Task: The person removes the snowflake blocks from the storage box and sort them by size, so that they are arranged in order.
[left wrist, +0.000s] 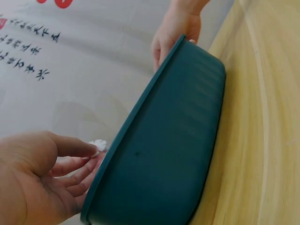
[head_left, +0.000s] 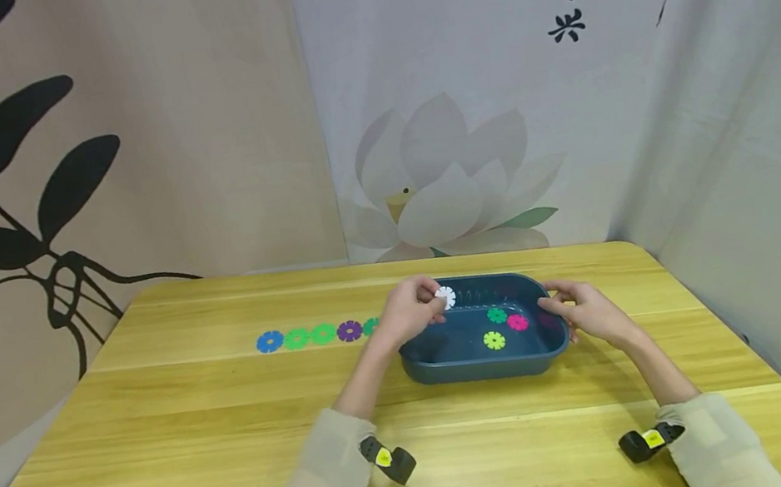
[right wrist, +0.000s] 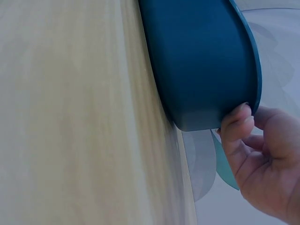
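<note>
Between thumb and fingers, my left hand [head_left: 409,308] pinches a white notched flower-shaped disc [head_left: 446,296] above the left end of a dark blue-green plastic basin [head_left: 485,368]. The left wrist view shows the white disc [left wrist: 99,145] beside the basin's rim [left wrist: 133,115]. My right hand [head_left: 589,313] grips the basin's right end, thumb over the rim and fingers against the outer wall, as the right wrist view shows with the hand [right wrist: 267,159]. Inside the basin lie a teal disc [head_left: 496,315], a pink disc [head_left: 518,322] and a yellow-green disc [head_left: 494,341].
Left of the basin, a row of discs lies on the wooden table [head_left: 200,440]: a blue disc [head_left: 270,342], green ones [head_left: 309,336], a purple disc [head_left: 350,331] and a teal one [head_left: 370,326] partly behind my left hand. A printed curtain [head_left: 230,133] hangs behind the table.
</note>
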Demonstrator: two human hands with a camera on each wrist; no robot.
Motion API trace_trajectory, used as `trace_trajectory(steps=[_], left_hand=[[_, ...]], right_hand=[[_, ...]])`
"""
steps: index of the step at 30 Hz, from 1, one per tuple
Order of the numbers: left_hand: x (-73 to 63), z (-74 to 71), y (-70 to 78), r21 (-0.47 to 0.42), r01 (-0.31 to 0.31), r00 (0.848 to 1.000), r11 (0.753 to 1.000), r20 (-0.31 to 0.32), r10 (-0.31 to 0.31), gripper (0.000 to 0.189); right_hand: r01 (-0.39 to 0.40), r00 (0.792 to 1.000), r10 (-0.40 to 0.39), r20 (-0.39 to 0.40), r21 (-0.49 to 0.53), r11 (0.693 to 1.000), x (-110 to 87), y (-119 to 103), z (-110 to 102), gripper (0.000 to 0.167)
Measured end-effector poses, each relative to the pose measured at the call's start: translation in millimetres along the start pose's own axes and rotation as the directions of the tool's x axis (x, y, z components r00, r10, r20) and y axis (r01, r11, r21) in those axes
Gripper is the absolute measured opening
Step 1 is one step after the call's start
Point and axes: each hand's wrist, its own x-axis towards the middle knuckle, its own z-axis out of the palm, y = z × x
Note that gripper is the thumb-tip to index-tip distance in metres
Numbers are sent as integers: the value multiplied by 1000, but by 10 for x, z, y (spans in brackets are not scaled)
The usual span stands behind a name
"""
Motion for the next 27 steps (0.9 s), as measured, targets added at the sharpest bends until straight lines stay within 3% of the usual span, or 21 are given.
trace_trajectory(steps=[8, 19, 27], left_hand=[[-47, -231, -59, -51, -27, 998, 998, -54, 24, 16], [-152, -695, -322, -106, -10, 977, 994, -215, -14, 23], [-269, -1042, -503, -103, 55, 962, 993, -263, -80, 27]], right_hand=[[-14, 1000, 14, 2, 3, 1000, -13, -3, 3, 56], [-11, 1000, 11, 7, -4, 1000, 5, 4, 2, 56], [-7, 1000, 7, 6, 4, 1000, -1, 8, 1, 55]])
